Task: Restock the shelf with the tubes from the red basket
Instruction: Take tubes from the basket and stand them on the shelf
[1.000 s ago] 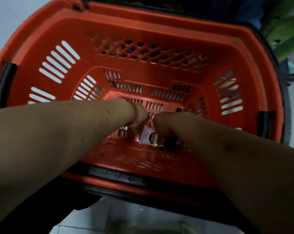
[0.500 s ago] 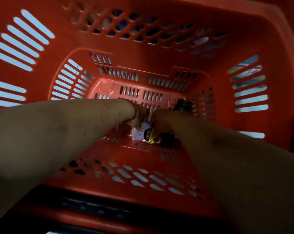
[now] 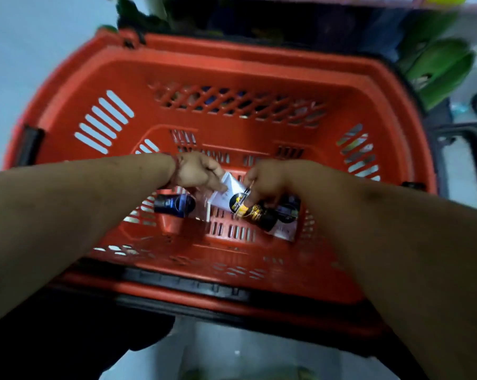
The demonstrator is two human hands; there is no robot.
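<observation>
Both my arms reach down into the red basket (image 3: 232,69). My left hand (image 3: 197,172) pinches the upper end of a white tube (image 3: 227,194) with a black and yellow label. My right hand (image 3: 267,181) grips the same tube lower down, near its black cap (image 3: 264,218). A dark blue tube (image 3: 174,204) lies on the basket floor under my left wrist. Another dark tube (image 3: 289,211) lies under my right hand, partly hidden.
The basket stands on a pale floor (image 3: 40,64). Green packages (image 3: 440,69) and dark goods sit behind its far rim. A black handle (image 3: 29,145) hangs at its left side, and a dark frame (image 3: 476,149) stands to the right.
The view has pulled back and up from the basket. The white tube has risen off the floor between my two hands. A dark blue tube has come into sight under my left wrist.
</observation>
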